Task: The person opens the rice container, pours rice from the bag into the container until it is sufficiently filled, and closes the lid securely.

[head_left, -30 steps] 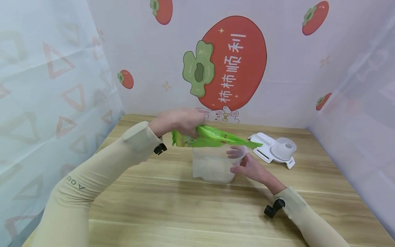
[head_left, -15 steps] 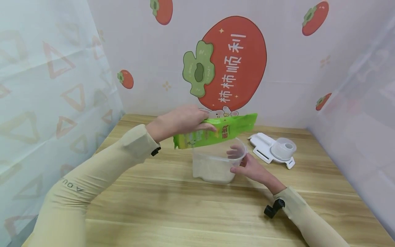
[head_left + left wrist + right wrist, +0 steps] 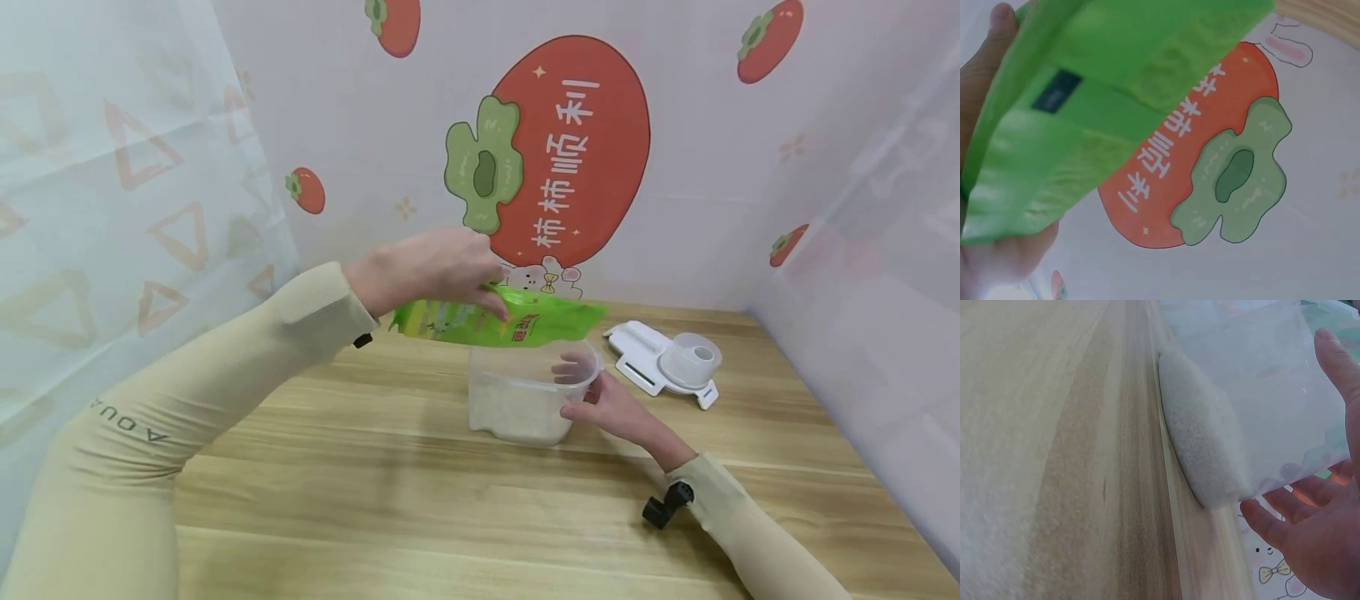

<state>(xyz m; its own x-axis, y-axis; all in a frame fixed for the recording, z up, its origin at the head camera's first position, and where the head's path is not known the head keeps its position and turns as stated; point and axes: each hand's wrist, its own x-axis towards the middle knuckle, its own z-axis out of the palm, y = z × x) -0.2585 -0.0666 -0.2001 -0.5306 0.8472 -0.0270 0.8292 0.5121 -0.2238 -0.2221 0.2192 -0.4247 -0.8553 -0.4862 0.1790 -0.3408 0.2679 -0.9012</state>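
Observation:
My left hand [image 3: 442, 268] grips a green plastic bag [image 3: 536, 319] with printed lettering, thumb on its near face. The bag lies nearly level above a clear plastic container [image 3: 517, 408] and covers part of its opening. In the left wrist view the green bag [image 3: 1104, 94] fills the upper left, with a dark patch on it. My right hand [image 3: 618, 408] holds the container's right side, thumb in front and fingers behind. Through the wall in the right wrist view, white rice-like grains [image 3: 1194, 425] show in its lower part, and the right hand [image 3: 1316, 531] spans its side.
A white lid [image 3: 641, 358] with a clear cup [image 3: 690, 361] on it lies on the wooden table [image 3: 420, 517], to the right behind my right hand. A printed curtain [image 3: 360, 125] hangs behind the table, with pale sheets at both sides.
The bag's right end rose, then dipped slightly, and the bag has shifted left with my left hand, which is higher now. My right hand and the container have kept their place.

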